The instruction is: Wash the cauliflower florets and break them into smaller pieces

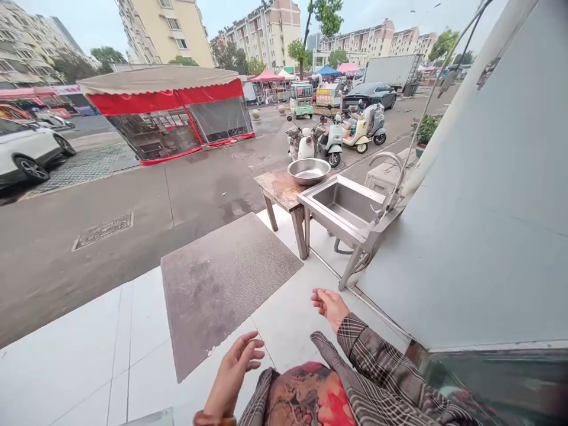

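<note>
My left hand (236,368) is raised at the lower middle, its fingers apart and loosely bent with nothing in them; a brownish bracelet circles the wrist. To its right, my right hand (329,306) extends from a plaid sleeve, fingers slightly curled and apart, holding nothing. Neither hand touches anything. Beyond my right hand stands a stainless steel sink (344,201) on metal legs, with a curved faucet (390,157) on its right side. A wide metal basin (309,170) rests on a worn wooden table (279,184) beside the sink.
A grey-brown mat (226,284) lies on white floor tiles ahead of my hands. A pale wall (488,207) rises close on the right. Beyond the tiles are scooters (332,139), a red-trimmed tent (173,112), a white car (31,148) and a planter (426,130).
</note>
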Motion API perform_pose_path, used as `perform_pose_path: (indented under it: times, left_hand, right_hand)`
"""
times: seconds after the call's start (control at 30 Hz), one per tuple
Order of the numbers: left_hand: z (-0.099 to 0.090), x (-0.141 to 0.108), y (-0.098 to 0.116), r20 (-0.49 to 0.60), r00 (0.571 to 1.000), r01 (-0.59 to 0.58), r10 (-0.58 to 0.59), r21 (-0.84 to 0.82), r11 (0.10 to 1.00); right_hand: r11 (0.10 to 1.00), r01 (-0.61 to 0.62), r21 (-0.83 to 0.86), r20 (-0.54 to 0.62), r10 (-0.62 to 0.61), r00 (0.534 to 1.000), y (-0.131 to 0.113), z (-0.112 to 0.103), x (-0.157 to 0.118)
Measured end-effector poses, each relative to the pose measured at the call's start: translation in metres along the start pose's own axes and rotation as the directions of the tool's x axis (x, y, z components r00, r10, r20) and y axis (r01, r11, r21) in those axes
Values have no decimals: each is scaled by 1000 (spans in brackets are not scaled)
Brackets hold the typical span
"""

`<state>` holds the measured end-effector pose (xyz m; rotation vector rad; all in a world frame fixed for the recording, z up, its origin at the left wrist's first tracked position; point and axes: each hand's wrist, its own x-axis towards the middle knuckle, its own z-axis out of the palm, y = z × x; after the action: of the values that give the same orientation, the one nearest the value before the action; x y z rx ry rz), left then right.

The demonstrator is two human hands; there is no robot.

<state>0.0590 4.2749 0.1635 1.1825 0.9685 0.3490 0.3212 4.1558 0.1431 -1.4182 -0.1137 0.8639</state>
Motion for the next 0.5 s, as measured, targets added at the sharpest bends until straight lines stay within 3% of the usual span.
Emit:
perform_pose_path:
  times: [0.1, 0.2, 0.3, 0.5]
  left_hand:
    - [-10, 52, 17, 11, 999, 52, -52, -25, 998]
    - [-23, 114, 34, 39, 998, 60, -59, -37, 997]
    - [-41, 178, 65, 79, 997, 27, -23, -53, 998]
    - [-75, 289, 153, 146, 989, -24, 23, 7, 1000]
  right_hand:
    - [999, -50, -9, 134, 51, 990, -23, 54, 45]
    - [999, -30, -22, 147, 33, 989, -34, 90, 86]
    - [1000, -6, -26, 86, 8, 996, -40, 110, 130]
    - [999, 13, 38, -89, -9, 996, -59, 128, 222]
